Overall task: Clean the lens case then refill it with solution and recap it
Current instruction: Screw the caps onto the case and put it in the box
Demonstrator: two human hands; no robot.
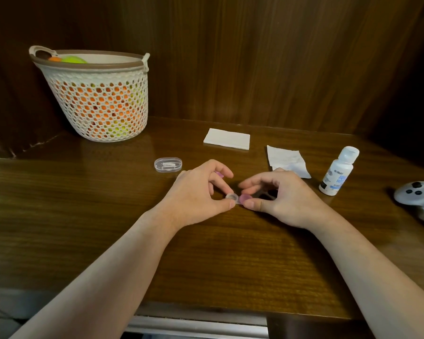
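- Nearest, 2 bare forearms reach in over the wooden desk (206,260), so both hands meet at its middle, where small parts are easy to steady.
- The left hand (194,194) pinches the lens case (231,197) between thumb and forefinger, holding its clear, uncapped well down on the desk, probably so it cannot slide or spill.
- A second purple cap (218,174) shows between that hand's upper fingers, seemingly parked there until needed.
- The right hand (279,199) pinches a purple cap (244,198) on or just over the case's other well; I judge it is being screwed on or off, though which I cannot tell.
- The solution bottle (338,171) stands capped to the right, beside a crumpled tissue (288,161), both within reach.
- Farther back lie a clear box (168,164) and a folded tissue (227,138).
- A basket (96,99) sits at the far left.
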